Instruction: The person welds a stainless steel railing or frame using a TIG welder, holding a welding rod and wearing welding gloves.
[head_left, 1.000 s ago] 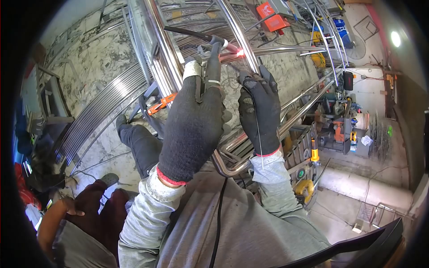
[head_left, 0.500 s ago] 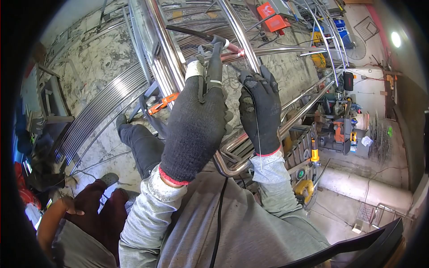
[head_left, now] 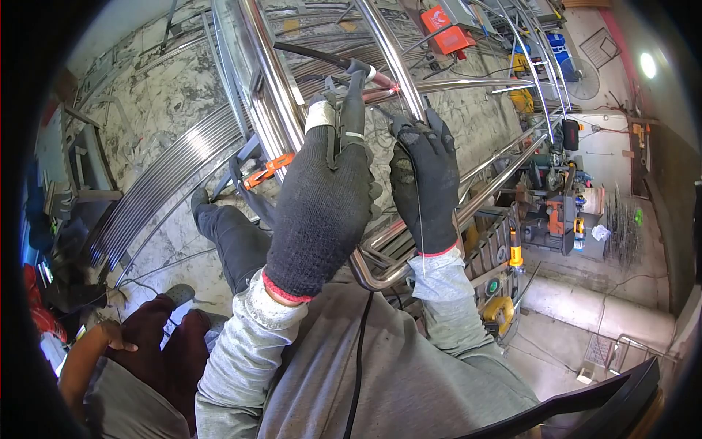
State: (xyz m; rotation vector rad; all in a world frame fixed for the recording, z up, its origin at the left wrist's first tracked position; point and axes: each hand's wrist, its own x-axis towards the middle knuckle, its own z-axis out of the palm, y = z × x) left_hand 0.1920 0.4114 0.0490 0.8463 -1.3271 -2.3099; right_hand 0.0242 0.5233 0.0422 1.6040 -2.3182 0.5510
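Note:
My left hand (head_left: 319,205), in a black knitted glove, is closed round the handle of a welding torch (head_left: 355,102). The torch's pinkish nozzle points right, and its tip glows against an upright polished steel tube (head_left: 393,58). Beside the lower part of that tube is my right hand (head_left: 428,183), also gloved, its fingers closed on a thin wire rod (head_left: 422,227). The rod's upper end is hard to make out near the glowing joint. Left of the torch stands a thicker shiny tube (head_left: 272,80) with an orange clamp (head_left: 269,170) near it.
Long thin steel rods (head_left: 172,183) lie on the floor at left. A person's forearm (head_left: 86,362) and dark trousers show at the lower left. An orange-red box (head_left: 447,29) lies beyond the tubes; a yellow grinder (head_left: 515,249) and machines stand at right.
Both hands stay almost where they were, with the torch still at the tube. The glow at its tip looks slightly smaller.

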